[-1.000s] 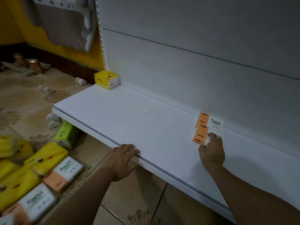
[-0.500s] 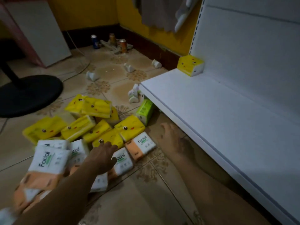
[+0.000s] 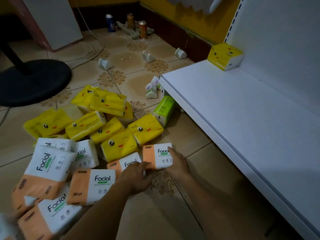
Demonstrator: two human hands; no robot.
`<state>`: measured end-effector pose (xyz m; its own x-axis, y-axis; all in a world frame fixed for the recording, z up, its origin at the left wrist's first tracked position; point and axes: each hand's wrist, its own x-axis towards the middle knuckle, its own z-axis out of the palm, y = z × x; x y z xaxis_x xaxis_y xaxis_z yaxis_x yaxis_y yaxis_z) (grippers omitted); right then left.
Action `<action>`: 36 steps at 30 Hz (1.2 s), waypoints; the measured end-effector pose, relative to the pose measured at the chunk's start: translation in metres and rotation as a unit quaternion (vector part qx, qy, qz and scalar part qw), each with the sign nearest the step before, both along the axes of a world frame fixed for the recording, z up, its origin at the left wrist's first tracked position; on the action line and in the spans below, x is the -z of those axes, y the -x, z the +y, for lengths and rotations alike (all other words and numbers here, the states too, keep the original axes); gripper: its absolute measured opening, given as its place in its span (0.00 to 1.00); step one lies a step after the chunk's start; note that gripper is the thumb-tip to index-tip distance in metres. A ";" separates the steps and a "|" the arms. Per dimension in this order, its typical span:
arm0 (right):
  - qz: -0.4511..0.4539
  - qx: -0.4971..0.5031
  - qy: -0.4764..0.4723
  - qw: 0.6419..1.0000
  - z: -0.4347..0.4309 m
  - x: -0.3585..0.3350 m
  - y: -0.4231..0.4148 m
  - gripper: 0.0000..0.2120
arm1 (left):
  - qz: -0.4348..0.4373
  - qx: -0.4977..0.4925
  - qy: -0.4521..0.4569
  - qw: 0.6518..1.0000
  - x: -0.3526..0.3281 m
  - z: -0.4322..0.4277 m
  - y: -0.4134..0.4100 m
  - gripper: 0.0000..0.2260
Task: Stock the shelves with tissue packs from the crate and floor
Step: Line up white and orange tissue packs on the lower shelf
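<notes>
As both arms reach down to the floor pile, my right hand (image 3: 178,163) grips 1 orange-and-white Facial pack (image 3: 156,157) at its right end, fingers curled over the top face. My left hand (image 3: 136,175) is at the same pack's near-left corner, fingers bent against the edge. Can't tell if that's a real grip or just contact. Also can't tell if the pack is off the tiles or resting on them.

Position: right edge of the pile, between the yellow face packs (image 3: 117,146) behind it and me, near the white shelf (image 3: 242,118) front but apart from it.

More Facial packs (image 3: 93,184) are heaped to the left, some overlapping. 1 green pack (image 3: 164,110) lies on the floor against the shelf's front corner. 1 yellow pack (image 3: 224,56) sits on the shelf at its far back corner, against the back panel.

Background: 3 cans (image 3: 110,23) by the wall, black round base (image 3: 32,80) far left.
</notes>
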<state>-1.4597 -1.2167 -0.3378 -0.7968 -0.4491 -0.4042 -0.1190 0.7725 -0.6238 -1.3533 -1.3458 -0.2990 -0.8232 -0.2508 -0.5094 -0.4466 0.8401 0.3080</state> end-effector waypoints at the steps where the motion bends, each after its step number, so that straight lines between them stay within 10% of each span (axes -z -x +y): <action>1: -0.008 0.016 0.013 1.000 0.006 -0.002 0.001 0.35 | 0.006 -0.012 -0.002 1.000 0.000 0.002 0.001 0.28; 12: 0.052 0.076 0.153 0.984 0.036 -0.086 0.011 0.21 | 0.194 -0.116 0.023 0.974 -0.049 0.036 0.029 0.25; 24: 0.075 0.252 0.247 0.933 0.173 -0.196 0.019 0.04 | 0.447 0.102 -0.042 0.888 -0.124 0.122 0.073 0.11; 29: 0.071 0.319 0.208 0.922 0.250 -0.188 0.000 0.26 | 0.425 0.197 -0.071 0.881 -0.122 0.185 0.091 0.09; 36: 0.095 0.356 0.123 0.922 0.331 -0.183 -0.023 0.26 | 0.405 0.280 -0.126 0.861 -0.121 0.279 0.110 0.09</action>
<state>-1.4363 -0.8858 -0.1544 -0.9708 0.1552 -0.1827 0.2381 0.5352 -0.8105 -1.4629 -1.0667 -0.1779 -0.8898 0.3358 0.3092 0.4545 0.7142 0.5323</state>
